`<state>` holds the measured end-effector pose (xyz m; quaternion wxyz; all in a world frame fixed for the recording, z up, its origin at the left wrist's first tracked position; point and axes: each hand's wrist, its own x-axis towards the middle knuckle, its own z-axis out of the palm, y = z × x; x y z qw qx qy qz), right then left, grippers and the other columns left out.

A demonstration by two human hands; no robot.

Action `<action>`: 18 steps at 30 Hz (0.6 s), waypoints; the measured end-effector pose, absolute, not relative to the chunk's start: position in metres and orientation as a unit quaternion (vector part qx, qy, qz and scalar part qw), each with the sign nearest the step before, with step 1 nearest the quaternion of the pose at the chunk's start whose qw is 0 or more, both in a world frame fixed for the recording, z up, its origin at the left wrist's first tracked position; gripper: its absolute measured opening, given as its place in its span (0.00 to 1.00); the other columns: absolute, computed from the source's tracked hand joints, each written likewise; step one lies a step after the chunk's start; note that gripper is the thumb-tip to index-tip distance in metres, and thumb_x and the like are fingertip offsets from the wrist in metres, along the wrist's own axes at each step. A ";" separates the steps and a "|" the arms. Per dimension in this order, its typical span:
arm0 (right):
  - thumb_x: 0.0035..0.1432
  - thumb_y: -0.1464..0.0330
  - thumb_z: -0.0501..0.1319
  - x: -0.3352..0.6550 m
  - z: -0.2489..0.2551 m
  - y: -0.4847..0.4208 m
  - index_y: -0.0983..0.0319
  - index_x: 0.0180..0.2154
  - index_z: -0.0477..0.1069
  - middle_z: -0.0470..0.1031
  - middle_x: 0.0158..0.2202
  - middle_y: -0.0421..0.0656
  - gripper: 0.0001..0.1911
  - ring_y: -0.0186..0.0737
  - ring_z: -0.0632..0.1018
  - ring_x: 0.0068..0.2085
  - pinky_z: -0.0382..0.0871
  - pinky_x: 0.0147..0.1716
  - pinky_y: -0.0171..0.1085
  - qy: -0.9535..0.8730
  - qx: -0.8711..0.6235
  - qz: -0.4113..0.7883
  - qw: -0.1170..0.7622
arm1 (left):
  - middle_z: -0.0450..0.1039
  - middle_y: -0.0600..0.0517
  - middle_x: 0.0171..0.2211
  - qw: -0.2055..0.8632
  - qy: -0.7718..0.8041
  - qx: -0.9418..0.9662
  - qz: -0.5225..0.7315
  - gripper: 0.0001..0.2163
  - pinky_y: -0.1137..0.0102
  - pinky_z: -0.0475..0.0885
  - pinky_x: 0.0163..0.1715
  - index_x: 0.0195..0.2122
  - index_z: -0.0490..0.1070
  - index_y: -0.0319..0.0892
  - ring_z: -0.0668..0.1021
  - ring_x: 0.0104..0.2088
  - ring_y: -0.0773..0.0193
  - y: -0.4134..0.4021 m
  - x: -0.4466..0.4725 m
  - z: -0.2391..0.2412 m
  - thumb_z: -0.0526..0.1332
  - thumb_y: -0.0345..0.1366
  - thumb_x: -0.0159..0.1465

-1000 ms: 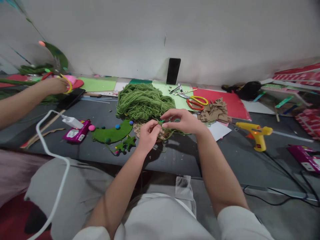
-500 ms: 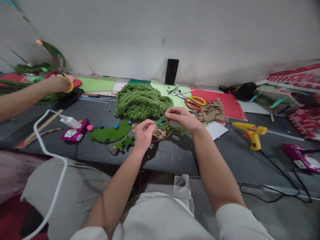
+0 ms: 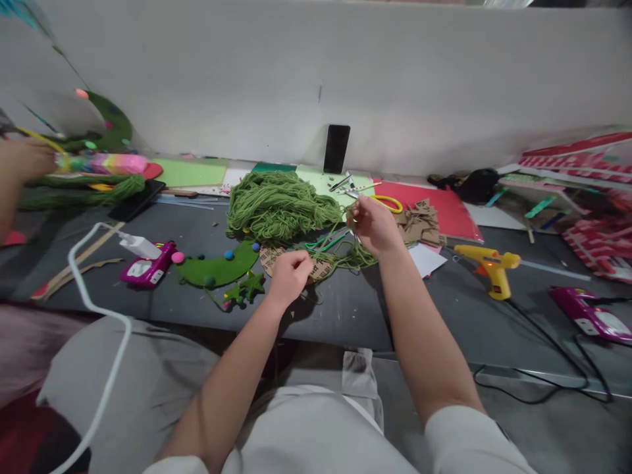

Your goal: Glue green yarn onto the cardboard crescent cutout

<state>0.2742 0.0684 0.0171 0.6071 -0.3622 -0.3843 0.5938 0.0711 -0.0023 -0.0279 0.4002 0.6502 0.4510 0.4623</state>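
My left hand (image 3: 291,275) is closed in a pinch on strands of green yarn (image 3: 330,251), resting over a cardboard disc (image 3: 270,258) on the dark table. My right hand (image 3: 374,225) is raised further back and right, fingers pinched on the same yarn strands, which stretch between the two hands. A big heap of green yarn (image 3: 279,205) lies just behind the hands. A green felt crescent with small pompoms (image 3: 217,266) and green felt stars (image 3: 247,287) lie left of my left hand.
Another person's hand (image 3: 22,158) is at the far left near colourful craft items. Yellow glue gun (image 3: 486,266) and magenta glue gun (image 3: 590,315) with cables lie right. Scissors (image 3: 388,203), cardboard scraps (image 3: 419,222), a phone (image 3: 336,149) against the wall, white charger (image 3: 135,245).
My right hand has moved up and to the right, drawing the yarn strands out; my left hand has dropped slightly onto the disc. The other person's hand has moved left.
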 end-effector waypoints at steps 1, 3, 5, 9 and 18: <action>0.46 0.55 0.72 0.275 0.016 0.069 0.59 0.27 0.64 0.63 0.26 0.36 0.21 0.31 0.67 0.28 0.65 0.28 0.30 -0.384 -0.373 0.590 0.604 | 0.50 0.56 0.18 0.401 0.429 0.684 0.434 0.12 0.68 0.50 0.25 0.17 0.53 0.43 0.58 0.22 0.67 -0.004 0.072 -0.027 0.54 0.31 0.55; 0.46 0.54 0.71 0.275 0.015 0.070 0.59 0.27 0.64 0.66 0.27 0.37 0.21 0.31 0.68 0.29 0.65 0.27 0.31 -0.397 -0.386 0.592 0.585 | 0.52 0.56 0.19 0.402 0.359 0.761 0.363 0.11 0.68 0.52 0.26 0.18 0.53 0.43 0.59 0.23 0.66 -0.010 0.074 -0.024 0.54 0.29 0.53; 0.46 0.53 0.71 0.274 0.014 0.069 0.59 0.27 0.66 0.69 0.29 0.38 0.21 0.32 0.69 0.29 0.65 0.28 0.31 -0.417 -0.382 0.604 0.561 | 0.56 0.55 0.19 0.387 0.283 0.831 0.283 0.09 0.68 0.54 0.26 0.18 0.54 0.43 0.61 0.24 0.66 -0.022 0.079 -0.022 0.55 0.29 0.51; 0.48 0.52 0.71 0.272 0.012 0.069 0.60 0.28 0.66 0.71 0.28 0.38 0.21 0.33 0.71 0.30 0.66 0.30 0.33 -0.437 -0.371 0.624 0.532 | 0.59 0.55 0.19 0.336 0.211 0.903 0.163 0.09 0.67 0.51 0.24 0.19 0.55 0.43 0.59 0.23 0.65 -0.063 0.086 -0.021 0.58 0.30 0.46; 0.46 0.53 0.74 0.273 0.006 0.074 0.59 0.26 0.61 0.54 0.20 0.32 0.25 0.28 0.61 0.22 0.64 0.25 0.30 -0.423 -0.365 0.611 0.560 | 0.60 0.55 0.19 0.371 0.262 0.886 0.093 0.08 0.68 0.57 0.26 0.20 0.55 0.43 0.62 0.22 0.66 -0.090 -0.005 0.010 0.56 0.26 0.48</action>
